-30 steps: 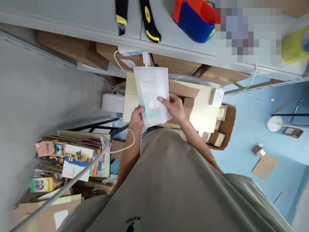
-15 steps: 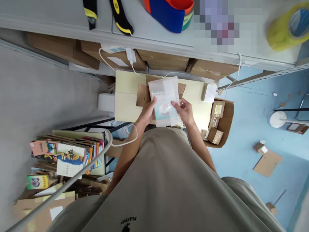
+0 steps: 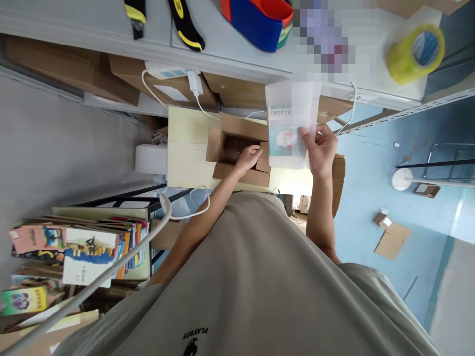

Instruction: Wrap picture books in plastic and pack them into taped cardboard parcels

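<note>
My right hand grips a thin book in a translucent sleeve by its right edge, thumb on top. The cover shows teal and white with printed characters. It is held up to the right of an open cardboard box on the pale yellow table. My left hand is over the box opening, fingers bent together close to the box's right inner flap. Whether the fingertips pinch that flap is not clear. The inside of the box is dark and partly hidden by my hand.
A grey shelf above holds cutter knives, a blue and red tape dispenser and a yellow tape roll. A white cable runs behind the box. Books are stacked at lower left; a grey curved rod crosses there.
My left hand has let go of the sleeved book and moved over the box. My right hand has carried the book up and right, uncovering the open box.
</note>
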Available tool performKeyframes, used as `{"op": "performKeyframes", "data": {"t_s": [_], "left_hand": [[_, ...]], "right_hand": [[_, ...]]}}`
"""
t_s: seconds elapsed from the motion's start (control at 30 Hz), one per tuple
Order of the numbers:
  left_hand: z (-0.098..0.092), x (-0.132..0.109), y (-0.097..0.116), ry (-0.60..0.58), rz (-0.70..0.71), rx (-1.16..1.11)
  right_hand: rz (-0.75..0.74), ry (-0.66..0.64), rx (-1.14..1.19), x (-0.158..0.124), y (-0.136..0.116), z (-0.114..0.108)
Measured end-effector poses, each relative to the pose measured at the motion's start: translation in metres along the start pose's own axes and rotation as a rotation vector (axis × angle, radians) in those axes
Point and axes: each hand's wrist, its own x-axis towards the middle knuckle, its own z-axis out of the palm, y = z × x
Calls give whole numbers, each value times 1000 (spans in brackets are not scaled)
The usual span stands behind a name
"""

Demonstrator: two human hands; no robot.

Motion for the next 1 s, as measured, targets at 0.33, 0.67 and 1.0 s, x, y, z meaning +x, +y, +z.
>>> {"op": "performKeyframes", "data": {"t_s": [0.33,0.67,1.0], "left_hand": [[59,-57,16,-278,360,343],[34,-82,13,-504,385,354],[-86,-111,41,33,172,109]], "right_hand": [[-146,-434,-316,19,-29,60],[-59,-950,-973,12,50,147],[-41,-613,-825,-26,46,112]]}}
